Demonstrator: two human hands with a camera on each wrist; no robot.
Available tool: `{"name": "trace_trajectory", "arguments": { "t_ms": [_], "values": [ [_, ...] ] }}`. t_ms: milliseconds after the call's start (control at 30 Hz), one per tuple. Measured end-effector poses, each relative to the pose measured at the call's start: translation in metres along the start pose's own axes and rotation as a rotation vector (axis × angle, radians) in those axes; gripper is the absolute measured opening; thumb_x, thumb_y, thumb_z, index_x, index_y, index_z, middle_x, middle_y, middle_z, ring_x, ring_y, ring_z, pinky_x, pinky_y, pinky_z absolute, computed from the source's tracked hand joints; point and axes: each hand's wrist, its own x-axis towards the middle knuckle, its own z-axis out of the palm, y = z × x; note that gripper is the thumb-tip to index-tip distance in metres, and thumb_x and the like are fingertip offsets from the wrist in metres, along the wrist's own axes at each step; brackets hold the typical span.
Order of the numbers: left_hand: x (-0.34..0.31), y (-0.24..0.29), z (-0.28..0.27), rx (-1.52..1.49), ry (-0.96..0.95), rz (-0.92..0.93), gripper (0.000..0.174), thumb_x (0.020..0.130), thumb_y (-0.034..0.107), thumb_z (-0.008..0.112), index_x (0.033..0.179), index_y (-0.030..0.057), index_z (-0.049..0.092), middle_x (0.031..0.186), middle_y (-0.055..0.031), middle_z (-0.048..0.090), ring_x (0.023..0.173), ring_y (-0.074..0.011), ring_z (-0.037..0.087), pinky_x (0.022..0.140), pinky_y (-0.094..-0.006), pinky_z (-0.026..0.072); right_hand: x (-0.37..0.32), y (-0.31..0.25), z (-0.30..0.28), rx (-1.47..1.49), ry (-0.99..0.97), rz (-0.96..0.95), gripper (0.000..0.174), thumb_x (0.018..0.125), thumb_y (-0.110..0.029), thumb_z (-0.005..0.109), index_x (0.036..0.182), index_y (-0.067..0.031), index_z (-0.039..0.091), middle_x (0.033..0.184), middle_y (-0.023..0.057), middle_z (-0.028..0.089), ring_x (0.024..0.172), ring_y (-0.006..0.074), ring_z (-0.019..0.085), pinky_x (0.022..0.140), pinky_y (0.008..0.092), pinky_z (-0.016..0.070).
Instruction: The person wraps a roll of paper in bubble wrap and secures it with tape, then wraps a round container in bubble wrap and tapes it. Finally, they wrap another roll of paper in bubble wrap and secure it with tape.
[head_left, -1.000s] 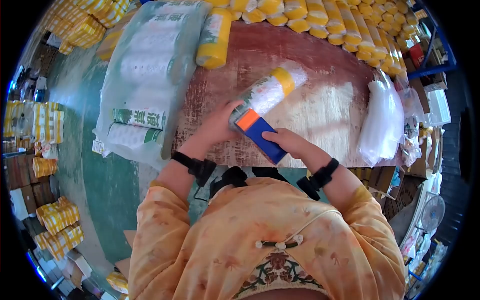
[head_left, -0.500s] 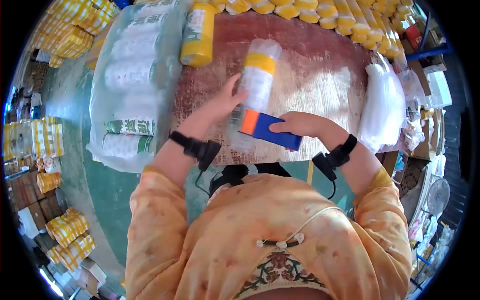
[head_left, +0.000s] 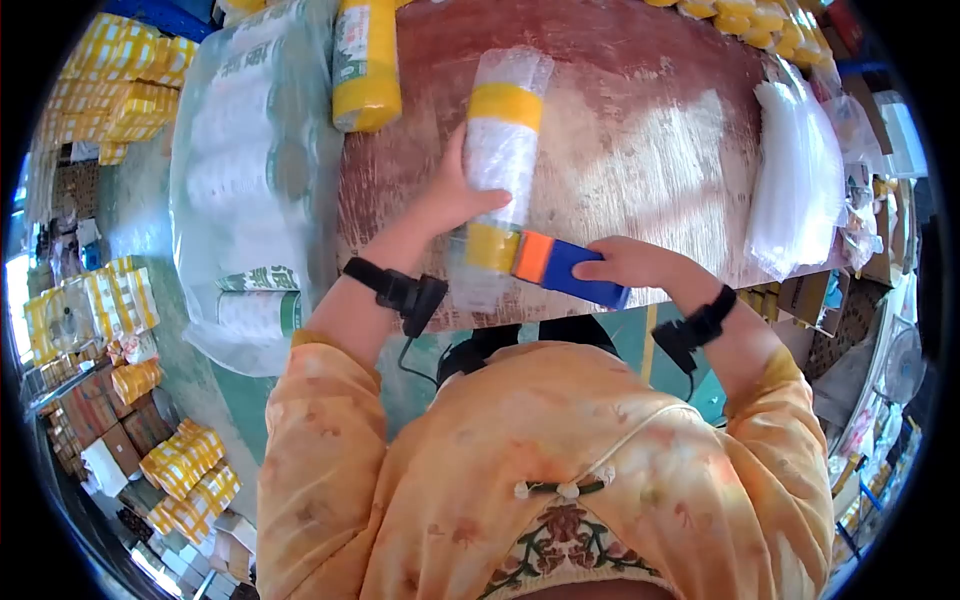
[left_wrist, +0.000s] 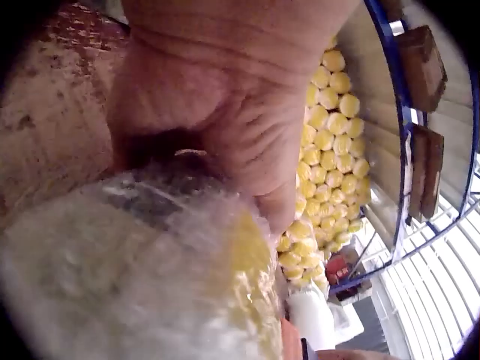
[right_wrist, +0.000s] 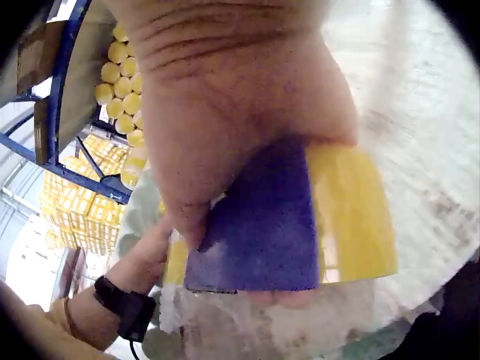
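Note:
A plastic-wrapped roll (head_left: 505, 150) lies on the table, pointing away from the body. Yellow tape rings its far part, and a second yellow strip (head_left: 490, 247) crosses its near end. My left hand (head_left: 462, 195) grips the roll's side, thumb across the top; the left wrist view shows this hand (left_wrist: 217, 97) right over the crinkled wrap (left_wrist: 135, 262). In my right hand (head_left: 645, 262) is a blue tape dispenser (head_left: 585, 272), its orange end (head_left: 533, 257) right at the yellow strip. The right wrist view shows a roll of yellow tape (right_wrist: 352, 217) in the dispenser.
To the left lies a big clear bag (head_left: 230, 170) of printed rolls, with a yellow-wrapped roll (head_left: 367, 70) beside it. A stack of clear plastic bags (head_left: 795, 180) lies at the table's right edge. Yellow rolls (head_left: 765, 25) are piled at the back right.
The roll has swung from slanting right to pointing straight away. My left hand has shifted along it. The dispenser has moved right and tilted flatter, and yellow tape now shows at the near end.

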Motion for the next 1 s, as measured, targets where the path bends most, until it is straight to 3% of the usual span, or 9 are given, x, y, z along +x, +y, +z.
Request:
{"name": "trace_trajectory", "arguments": {
  "t_ms": [67, 167, 333, 433, 567, 733, 833, 867, 1000],
  "values": [
    [-0.013, 0.011, -0.018, 0.020, 0.015, -0.017, 0.099, 0.070, 0.011, 0.073, 0.144, 0.0067, 0.007, 0.141, -0.0173, 0.029, 0.127, -0.0254, 0.035, 0.102, -0.0379, 0.0323, 0.013, -0.016, 0.001, -0.062, -0.013, -0.083, 0.056, 0.084, -0.049, 0.053, 0.099, 0.0044, 0.062, 0.084, 0.0126, 0.063, 0.079, 0.0203, 0.059, 0.072, 0.0334, 0.0462],
    [-0.026, 0.010, -0.043, -0.057, 0.028, -0.105, 0.097, 0.071, 0.011, 0.073, 0.143, 0.0041, 0.008, 0.137, -0.0197, 0.034, 0.125, -0.0265, 0.038, 0.102, -0.0367, 0.0337, 0.027, -0.054, 0.004, -0.102, -0.072, -0.085, 0.050, 0.086, -0.044, 0.054, 0.096, 0.0042, 0.060, 0.082, 0.0103, 0.063, 0.073, 0.0163, 0.060, 0.066, 0.0310, 0.0476],
    [-0.027, 0.013, -0.037, 0.009, 0.100, -0.064, 0.095, 0.071, 0.010, 0.074, 0.143, 0.0086, 0.012, 0.138, -0.0147, 0.033, 0.126, -0.0247, 0.035, 0.103, -0.0358, 0.0304, 0.046, -0.091, 0.014, -0.296, -0.030, -0.141, 0.052, 0.085, -0.046, 0.054, 0.098, 0.0043, 0.060, 0.087, 0.0124, 0.064, 0.081, 0.0191, 0.060, 0.073, 0.0326, 0.0472],
    [-0.024, 0.005, -0.031, 0.102, 0.110, 0.086, 0.096, 0.069, 0.010, 0.075, 0.143, 0.0074, 0.013, 0.136, -0.0147, 0.035, 0.124, -0.0250, 0.037, 0.103, -0.0359, 0.0314, 0.041, -0.064, 0.012, -0.260, -0.007, -0.175, 0.058, 0.083, -0.051, 0.053, 0.097, 0.0048, 0.062, 0.087, 0.0167, 0.064, 0.079, 0.0258, 0.061, 0.073, 0.0358, 0.0468],
    [-0.023, 0.003, -0.037, 0.049, 0.127, -0.004, 0.094, 0.069, 0.010, 0.075, 0.142, 0.0070, 0.015, 0.133, -0.0143, 0.038, 0.122, -0.0247, 0.039, 0.101, -0.0362, 0.0331, 0.033, 0.006, 0.008, -0.200, 0.086, -0.039, 0.059, 0.082, -0.051, 0.054, 0.098, 0.0048, 0.063, 0.090, 0.0205, 0.064, 0.082, 0.0297, 0.061, 0.075, 0.0372, 0.0461],
    [-0.027, -0.018, -0.029, -0.107, 0.152, -0.011, 0.090, 0.067, 0.011, 0.076, 0.138, 0.0035, 0.021, 0.128, -0.0158, 0.044, 0.119, -0.0266, 0.044, 0.098, -0.0379, 0.0379, 0.031, -0.012, 0.010, -0.226, 0.080, 0.015, 0.059, 0.081, -0.050, 0.055, 0.101, 0.0052, 0.062, 0.092, 0.0210, 0.064, 0.084, 0.0302, 0.060, 0.077, 0.0376, 0.0454],
    [-0.046, -0.016, 0.016, -0.209, 0.209, -0.032, 0.088, 0.068, 0.013, 0.075, 0.137, 0.0010, 0.022, 0.128, -0.0166, 0.044, 0.119, -0.0267, 0.044, 0.099, -0.0375, 0.0371, 0.016, -0.004, 0.005, -0.293, 0.027, 0.086, 0.060, 0.081, -0.051, 0.054, 0.099, 0.0058, 0.063, 0.092, 0.0215, 0.064, 0.084, 0.0310, 0.060, 0.077, 0.0378, 0.0453],
    [-0.046, -0.029, 0.026, -0.093, 0.224, -0.046, 0.087, 0.069, 0.013, 0.075, 0.137, -0.0007, 0.022, 0.129, -0.0178, 0.043, 0.119, -0.0269, 0.044, 0.100, -0.0373, 0.0359, 0.015, 0.007, 0.006, -0.323, 0.018, 0.111, 0.061, 0.081, -0.052, 0.053, 0.096, 0.0061, 0.063, 0.091, 0.0218, 0.064, 0.084, 0.0317, 0.060, 0.077, 0.0377, 0.0451],
    [-0.058, -0.012, 0.029, -0.110, 0.185, -0.059, 0.086, 0.071, 0.016, 0.074, 0.137, -0.0004, 0.022, 0.129, -0.0194, 0.043, 0.121, -0.0280, 0.042, 0.101, -0.0371, 0.0340, 0.005, -0.015, 0.013, -0.323, -0.039, 0.158, 0.062, 0.082, -0.053, 0.051, 0.096, 0.0061, 0.063, 0.090, 0.0221, 0.064, 0.083, 0.0317, 0.060, 0.077, 0.0378, 0.0450]
  ]
}}
